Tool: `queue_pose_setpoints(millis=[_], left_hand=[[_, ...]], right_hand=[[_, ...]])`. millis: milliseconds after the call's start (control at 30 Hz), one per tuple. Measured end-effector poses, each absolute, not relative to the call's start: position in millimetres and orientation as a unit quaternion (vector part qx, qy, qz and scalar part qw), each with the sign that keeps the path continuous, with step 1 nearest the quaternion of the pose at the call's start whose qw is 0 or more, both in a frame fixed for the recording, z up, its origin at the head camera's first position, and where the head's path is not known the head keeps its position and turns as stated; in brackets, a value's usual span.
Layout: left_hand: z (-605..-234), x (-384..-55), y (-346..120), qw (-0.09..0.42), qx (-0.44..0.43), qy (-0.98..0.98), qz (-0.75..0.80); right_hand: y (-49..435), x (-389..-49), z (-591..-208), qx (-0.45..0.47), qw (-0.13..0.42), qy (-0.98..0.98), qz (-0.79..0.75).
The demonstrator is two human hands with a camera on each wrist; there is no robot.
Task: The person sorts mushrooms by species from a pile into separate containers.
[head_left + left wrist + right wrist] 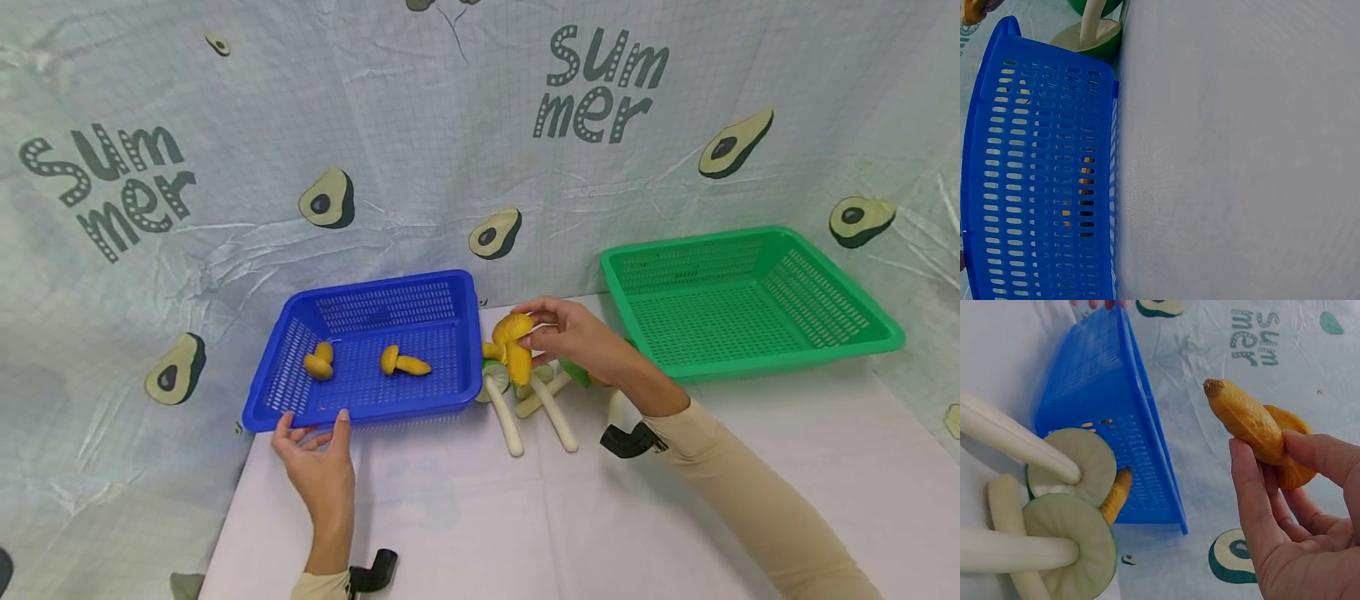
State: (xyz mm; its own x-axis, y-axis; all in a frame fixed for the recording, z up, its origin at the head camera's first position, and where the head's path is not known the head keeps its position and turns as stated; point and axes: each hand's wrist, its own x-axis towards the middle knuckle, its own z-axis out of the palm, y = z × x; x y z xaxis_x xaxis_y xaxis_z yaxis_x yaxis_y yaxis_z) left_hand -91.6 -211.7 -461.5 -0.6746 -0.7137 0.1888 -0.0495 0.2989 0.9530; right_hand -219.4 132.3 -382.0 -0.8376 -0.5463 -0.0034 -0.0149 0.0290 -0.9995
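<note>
My right hand (573, 333) pinches a yellow toy mushroom (1244, 419) between thumb and fingers, just right of the blue basket (367, 414). Its stem points down in the head view. My left hand (322, 475) holds the front rim of that basket, its fingers partly hidden under the edge. Inside lie two yellow mushrooms, one at the left (319, 362) and one near the middle (405, 364). Below the right hand are several green-capped mushrooms (1072, 462) with long pale stems, lying against each other. Another yellow mushroom (1117, 495) lies between them and the basket wall.
A green basket (750, 367) stands at the back right, with no items visible inside. Behind both baskets hangs a cloth (420, 150) printed with avocados and lettering. A white cloth (465, 533) covers the table. Part of the mushroom pile is hidden by my right forearm.
</note>
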Motion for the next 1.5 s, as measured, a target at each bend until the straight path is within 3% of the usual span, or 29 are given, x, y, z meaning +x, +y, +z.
queue_pose_setpoints(millis=[1500], left_hand=[[-459, -91, -210, 0.306, 0.266, -0.748, -0.526]], right_hand=[[86, -271, -375, -0.155, 0.176, 0.665, -0.709]])
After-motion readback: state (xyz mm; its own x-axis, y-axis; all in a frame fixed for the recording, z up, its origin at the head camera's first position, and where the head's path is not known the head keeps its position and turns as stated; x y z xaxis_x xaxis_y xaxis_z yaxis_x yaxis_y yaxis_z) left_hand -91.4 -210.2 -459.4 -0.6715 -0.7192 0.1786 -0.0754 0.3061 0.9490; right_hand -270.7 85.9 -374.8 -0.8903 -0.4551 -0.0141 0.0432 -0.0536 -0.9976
